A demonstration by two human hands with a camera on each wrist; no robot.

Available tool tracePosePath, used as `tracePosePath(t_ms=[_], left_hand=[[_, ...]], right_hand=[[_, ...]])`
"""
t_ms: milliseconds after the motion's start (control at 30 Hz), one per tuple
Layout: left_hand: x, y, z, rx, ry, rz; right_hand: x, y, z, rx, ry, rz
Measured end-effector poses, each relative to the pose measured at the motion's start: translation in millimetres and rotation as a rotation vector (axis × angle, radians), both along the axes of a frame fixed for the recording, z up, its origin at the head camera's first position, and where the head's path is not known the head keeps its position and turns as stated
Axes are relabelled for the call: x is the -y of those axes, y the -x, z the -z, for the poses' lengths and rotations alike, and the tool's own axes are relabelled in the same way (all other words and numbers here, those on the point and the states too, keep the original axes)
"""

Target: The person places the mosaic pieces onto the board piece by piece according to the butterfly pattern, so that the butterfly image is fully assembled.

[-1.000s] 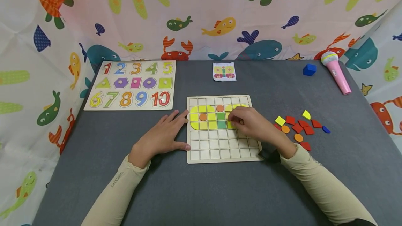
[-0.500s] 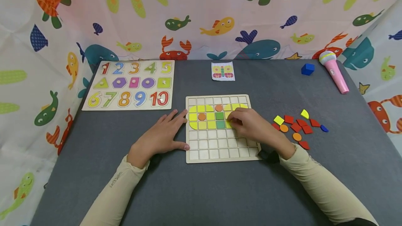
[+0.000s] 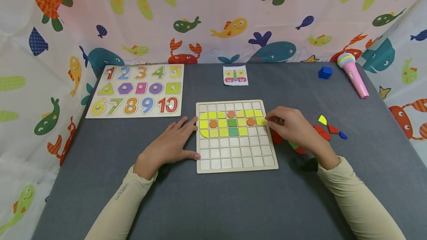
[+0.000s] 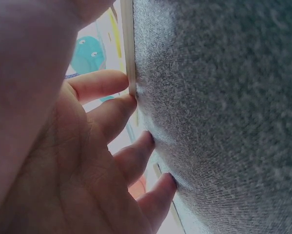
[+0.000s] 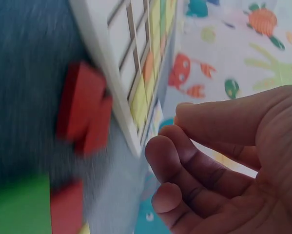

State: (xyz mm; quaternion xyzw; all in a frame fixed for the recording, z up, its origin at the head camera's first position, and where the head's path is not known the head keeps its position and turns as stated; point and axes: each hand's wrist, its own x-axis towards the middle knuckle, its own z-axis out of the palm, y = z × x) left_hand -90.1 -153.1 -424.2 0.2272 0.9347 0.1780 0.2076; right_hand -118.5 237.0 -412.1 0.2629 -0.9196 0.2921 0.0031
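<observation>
At nine o'clock the left hand [image 3: 168, 145] lies as it did before, fingers straight and spread with nothing in them, steadying the left edge of the grid [image 3: 235, 152], which sits at the centre in front of the person. The change is on the grid's right part: half a second ago the right hand covered it, and now that hand [image 3: 288, 125] is off to about three o'clock, just beyond the edge. This bares an orange disc [image 3: 250, 122] and a yellow tile [image 3: 242, 132] below and left of it; two cells to the right of that tile are bare, while their counterparts on the left are filled, so the right part seems two tiles behind. Farther right lie loose tiles [image 3: 333, 129], partly hidden by the hand. The left wrist view adds that two fingertips meet the grid's edge while the others reach the cloth [image 4: 223, 117]. The right wrist view adds the underside of the right hand: fingers curled, thumb close to them, no tile seen between, though I cannot tell whether one is hidden. It also shows red tiles [image 5: 80, 105] just beside the grid.
</observation>
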Motion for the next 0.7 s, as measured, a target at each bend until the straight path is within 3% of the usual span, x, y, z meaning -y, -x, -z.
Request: tracePosePath(t_ms=[333, 700], left_hand=[[0.4, 0.3, 0.4, -0.005, 0.008, 0.0], [0.1, 0.5, 0.9, -0.004, 0.009, 0.0]], right_hand=[[-37, -3.6, -9.0, -0.036, -0.035, 0.08], [-61, -5.3, -1.3, 0.14, -0.173, 0.09]])
